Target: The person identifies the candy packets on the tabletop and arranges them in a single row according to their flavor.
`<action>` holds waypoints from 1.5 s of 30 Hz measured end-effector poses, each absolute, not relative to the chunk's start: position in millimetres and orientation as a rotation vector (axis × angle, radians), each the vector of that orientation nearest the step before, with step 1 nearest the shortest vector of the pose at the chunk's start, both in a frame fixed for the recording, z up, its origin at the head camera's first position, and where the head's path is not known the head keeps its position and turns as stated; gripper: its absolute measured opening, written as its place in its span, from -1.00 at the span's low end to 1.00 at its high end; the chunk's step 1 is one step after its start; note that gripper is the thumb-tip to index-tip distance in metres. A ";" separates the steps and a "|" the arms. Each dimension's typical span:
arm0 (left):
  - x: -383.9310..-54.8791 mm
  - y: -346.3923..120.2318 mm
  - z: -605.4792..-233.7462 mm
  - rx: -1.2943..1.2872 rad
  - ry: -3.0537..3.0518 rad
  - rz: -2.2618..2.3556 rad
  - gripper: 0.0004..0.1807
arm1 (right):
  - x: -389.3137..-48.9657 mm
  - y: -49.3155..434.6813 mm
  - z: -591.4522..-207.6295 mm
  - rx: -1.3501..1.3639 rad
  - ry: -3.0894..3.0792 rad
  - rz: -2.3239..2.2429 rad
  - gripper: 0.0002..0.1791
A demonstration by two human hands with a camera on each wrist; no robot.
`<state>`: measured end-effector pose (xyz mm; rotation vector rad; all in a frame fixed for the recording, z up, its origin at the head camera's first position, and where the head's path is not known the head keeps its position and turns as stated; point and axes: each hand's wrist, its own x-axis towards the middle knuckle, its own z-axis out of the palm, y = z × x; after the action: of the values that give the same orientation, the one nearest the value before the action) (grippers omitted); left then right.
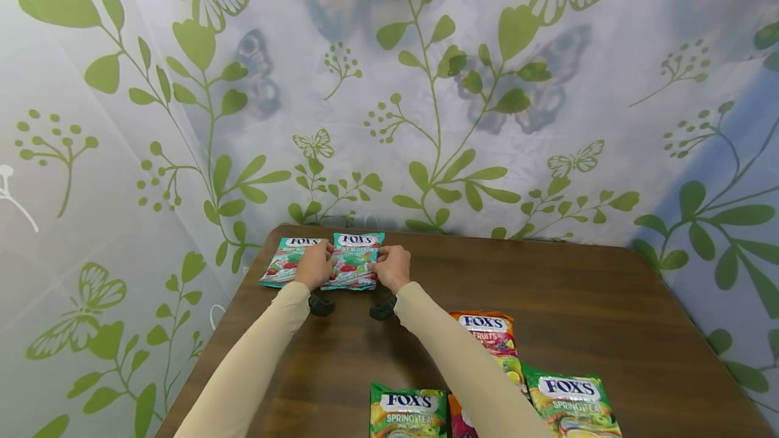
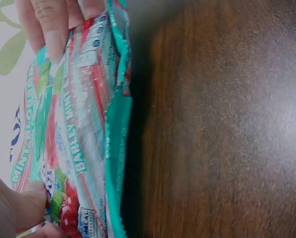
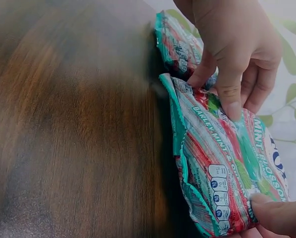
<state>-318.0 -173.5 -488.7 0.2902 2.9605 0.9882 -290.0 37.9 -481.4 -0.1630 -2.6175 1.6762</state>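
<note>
Both hands hold a teal Mint Blossom candy bag (image 1: pixel 354 268) by its sides, near the table's far left corner. My left hand (image 1: pixel 314 265) pinches the bag's left edge, with the thumb on its front in the left wrist view. On the right edge, my right hand (image 1: pixel 394 267) grips it, the thumb (image 3: pixel 272 214) lying on the front face. A second Mint Blossom bag (image 1: pixel 282 263) lies directly to the left, partly covered by my left hand. Its lower corner (image 3: pixel 180 44) shows behind the held bag in the right wrist view.
On the brown wooden table (image 1: pixel 548 282), a Spring Tea bag (image 1: pixel 409 411) lies near the front. An orange Fruits bag (image 1: pixel 487 336) and another Spring Tea bag (image 1: pixel 572 401) are right of it. My right sleeve partly hides another bag. A leaf-patterned curtain (image 1: pixel 341 100) hangs behind.
</note>
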 end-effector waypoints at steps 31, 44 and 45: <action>-317.9 -166.5 -492.0 0.284 3.066 0.767 -0.79 | -294.1 41.5 -492.8 -0.113 -2.708 1.547 -0.51; -305.1 -158.7 -480.2 0.330 3.124 0.636 -0.84 | -290.9 42.1 -491.3 -0.073 -2.747 1.455 -0.52; -304.2 -158.0 -478.8 0.328 3.129 0.622 -0.84 | -290.2 42.3 -490.2 -0.068 -2.749 1.449 -0.52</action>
<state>-304.2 -158.0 -478.8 0.3275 3.1287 0.6222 -290.2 42.3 -490.2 -0.0678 -2.7492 1.4490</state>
